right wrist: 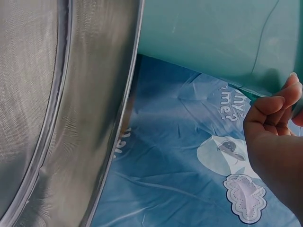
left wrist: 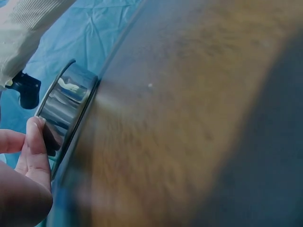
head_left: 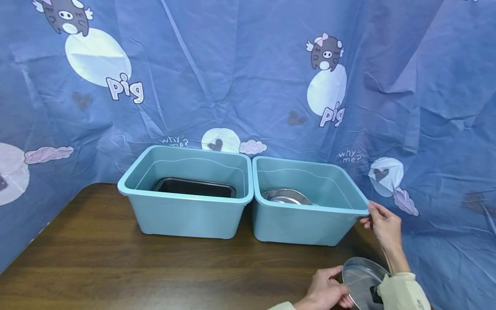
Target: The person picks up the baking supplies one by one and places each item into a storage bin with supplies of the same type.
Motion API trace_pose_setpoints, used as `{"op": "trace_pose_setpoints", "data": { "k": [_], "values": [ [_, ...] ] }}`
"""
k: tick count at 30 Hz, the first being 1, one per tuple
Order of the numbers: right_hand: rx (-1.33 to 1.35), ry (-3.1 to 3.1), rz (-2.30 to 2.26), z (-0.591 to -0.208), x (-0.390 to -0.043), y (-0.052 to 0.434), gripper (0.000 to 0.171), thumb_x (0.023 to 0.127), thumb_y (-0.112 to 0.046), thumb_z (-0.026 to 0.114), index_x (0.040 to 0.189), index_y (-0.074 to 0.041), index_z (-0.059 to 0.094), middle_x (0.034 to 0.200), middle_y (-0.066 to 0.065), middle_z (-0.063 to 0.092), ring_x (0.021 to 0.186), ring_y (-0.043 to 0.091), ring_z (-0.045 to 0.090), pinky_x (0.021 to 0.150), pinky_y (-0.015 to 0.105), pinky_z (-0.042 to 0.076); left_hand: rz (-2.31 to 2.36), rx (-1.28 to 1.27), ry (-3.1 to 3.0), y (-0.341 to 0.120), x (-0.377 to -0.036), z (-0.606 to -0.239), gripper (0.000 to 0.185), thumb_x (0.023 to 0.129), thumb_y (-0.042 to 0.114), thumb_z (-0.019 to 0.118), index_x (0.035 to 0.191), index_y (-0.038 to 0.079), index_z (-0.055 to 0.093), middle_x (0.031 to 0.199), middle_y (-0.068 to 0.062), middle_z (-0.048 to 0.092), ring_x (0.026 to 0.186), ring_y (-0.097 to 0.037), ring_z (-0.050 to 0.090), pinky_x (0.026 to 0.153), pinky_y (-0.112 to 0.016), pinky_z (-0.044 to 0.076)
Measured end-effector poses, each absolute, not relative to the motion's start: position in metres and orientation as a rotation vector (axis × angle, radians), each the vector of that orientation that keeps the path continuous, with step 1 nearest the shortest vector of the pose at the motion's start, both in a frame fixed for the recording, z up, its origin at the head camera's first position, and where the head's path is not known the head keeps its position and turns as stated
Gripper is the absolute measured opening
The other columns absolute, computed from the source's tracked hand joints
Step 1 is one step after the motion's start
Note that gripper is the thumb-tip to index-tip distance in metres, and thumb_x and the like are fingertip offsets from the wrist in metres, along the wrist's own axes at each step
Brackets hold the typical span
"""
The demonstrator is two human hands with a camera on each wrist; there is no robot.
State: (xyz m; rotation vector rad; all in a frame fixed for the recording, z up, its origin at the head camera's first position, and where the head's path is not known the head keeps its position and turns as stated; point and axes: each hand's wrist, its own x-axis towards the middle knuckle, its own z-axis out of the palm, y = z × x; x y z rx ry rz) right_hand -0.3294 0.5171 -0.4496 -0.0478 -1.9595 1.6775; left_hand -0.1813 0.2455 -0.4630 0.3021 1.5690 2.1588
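Note:
Two light blue plastic tubs stand side by side on a brown wooden table [head_left: 116,258]. The left tub [head_left: 186,193] holds a dark rectangular pan [head_left: 195,187]; the right tub [head_left: 310,202] holds a shiny metal dish [head_left: 286,196]. My right hand [head_left: 381,224] pinches the right tub's front right rim corner [right wrist: 265,92], fingers [right wrist: 272,106] curled over the edge. My left hand [head_left: 325,290] grips the rim of a round metal sieve [head_left: 362,282] at the table's front right edge, thumb [left wrist: 38,146] on its shiny wall [left wrist: 66,106]. The sieve's mesh and band [right wrist: 71,118] fill the left of the right wrist view.
A blue cloth [head_left: 248,77] printed with cartoon pigs hangs behind and to both sides of the table. The tubs stand at the back of the table, close to the cloth. Bare wood lies in front of and left of the tubs.

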Motion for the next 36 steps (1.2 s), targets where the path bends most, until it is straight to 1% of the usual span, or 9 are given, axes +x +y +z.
{"op": "trace_pose_setpoints", "data": {
  "k": [2, 6, 10, 13, 14, 18, 24, 29, 36],
  "values": [
    [-0.057, -1.965, 1.673, -0.462, -0.339, 0.53, 0.034, 0.101, -0.03, 0.07, 0.129, -0.01, 0.073, 0.072, 0.01, 0.073, 0.055, 0.014, 0.068, 0.047, 0.023, 0.054, 2.164, 0.326, 1.585, 0.243, -0.182, -0.464, 0.053, 0.082, -0.012, 0.064, 0.134, -0.007, 0.063, 0.067, -0.015, 0.071, 0.046, -0.001, 0.057, 0.047, -0.013, 0.048],
    [0.013, -1.95, 1.695, -0.461, -0.338, 0.529, 0.035, 0.103, -0.024, 0.068, 0.131, -0.003, 0.07, 0.071, 0.01, 0.072, 0.055, 0.018, 0.069, 0.046, 0.023, 0.054, 2.193, 0.378, 1.614, 0.238, -0.183, -0.466, 0.055, 0.08, -0.013, 0.063, 0.135, -0.008, 0.062, 0.066, -0.016, 0.071, 0.047, -0.002, 0.058, 0.048, -0.014, 0.048],
    [-0.009, -1.911, 1.721, -0.443, -0.321, 0.509, 0.032, 0.102, -0.02, 0.069, 0.128, -0.001, 0.071, 0.069, 0.01, 0.072, 0.052, 0.017, 0.067, 0.045, 0.022, 0.052, 2.229, 0.434, 1.604, 0.234, -0.183, -0.467, 0.058, 0.08, -0.015, 0.062, 0.137, -0.01, 0.059, 0.066, -0.021, 0.07, 0.051, -0.014, 0.067, 0.048, -0.015, 0.049],
    [-0.024, -1.918, 1.691, -0.423, -0.304, 0.485, 0.036, 0.102, -0.022, 0.068, 0.126, 0.004, 0.07, 0.067, 0.009, 0.071, 0.051, 0.013, 0.065, 0.046, 0.021, 0.052, 2.252, 0.457, 1.588, 0.23, -0.184, -0.468, 0.059, 0.079, -0.016, 0.061, 0.138, -0.012, 0.058, 0.067, -0.024, 0.069, 0.057, -0.026, 0.072, 0.048, -0.015, 0.05],
    [-0.001, -1.913, 1.687, -0.417, -0.298, 0.478, 0.04, 0.102, -0.021, 0.067, 0.127, 0.01, 0.067, 0.066, 0.009, 0.07, 0.05, 0.013, 0.065, 0.045, 0.021, 0.051, 2.258, 0.46, 1.586, 0.229, -0.184, -0.468, 0.059, 0.079, -0.016, 0.061, 0.138, -0.012, 0.057, 0.067, -0.024, 0.069, 0.058, -0.029, 0.072, 0.048, -0.015, 0.05],
    [-0.017, -1.911, 1.669, -0.396, -0.281, 0.453, 0.045, 0.103, -0.019, 0.065, 0.126, 0.019, 0.061, 0.062, 0.005, 0.068, 0.049, 0.008, 0.062, 0.045, 0.018, 0.049, 2.27, 0.491, 1.606, 0.224, -0.186, -0.467, 0.059, 0.08, -0.017, 0.061, 0.138, -0.014, 0.056, 0.067, -0.025, 0.069, 0.059, -0.034, 0.072, 0.048, -0.015, 0.05],
    [-0.11, -1.988, 1.605, -0.377, -0.266, 0.433, 0.05, 0.105, -0.017, 0.059, 0.131, 0.025, 0.052, 0.059, -0.003, 0.066, 0.048, 0.004, 0.059, 0.046, 0.017, 0.048, 2.289, 0.478, 1.597, 0.218, -0.187, -0.464, 0.06, 0.079, -0.018, 0.061, 0.139, -0.013, 0.056, 0.067, -0.023, 0.069, 0.054, -0.022, 0.07, 0.047, -0.015, 0.05],
    [-0.088, -1.956, 1.626, -0.375, -0.266, 0.431, 0.045, 0.105, -0.013, 0.058, 0.129, 0.024, 0.054, 0.058, -0.002, 0.066, 0.047, 0.003, 0.059, 0.046, 0.016, 0.048, 2.308, 0.447, 1.561, 0.215, -0.188, -0.462, 0.062, 0.079, -0.018, 0.059, 0.14, -0.012, 0.055, 0.066, -0.022, 0.069, 0.05, -0.007, 0.062, 0.048, -0.015, 0.049],
    [-0.259, -1.988, 1.675, -0.36, -0.262, 0.418, 0.041, 0.106, -0.007, 0.053, 0.137, 0.02, 0.05, 0.055, -0.005, 0.063, 0.045, 0.003, 0.056, 0.046, 0.015, 0.046, 2.33, 0.438, 1.529, 0.21, -0.189, -0.461, 0.063, 0.079, -0.018, 0.058, 0.141, -0.011, 0.055, 0.066, -0.023, 0.068, 0.049, -0.004, 0.059, 0.048, -0.014, 0.049]
  ]
}}
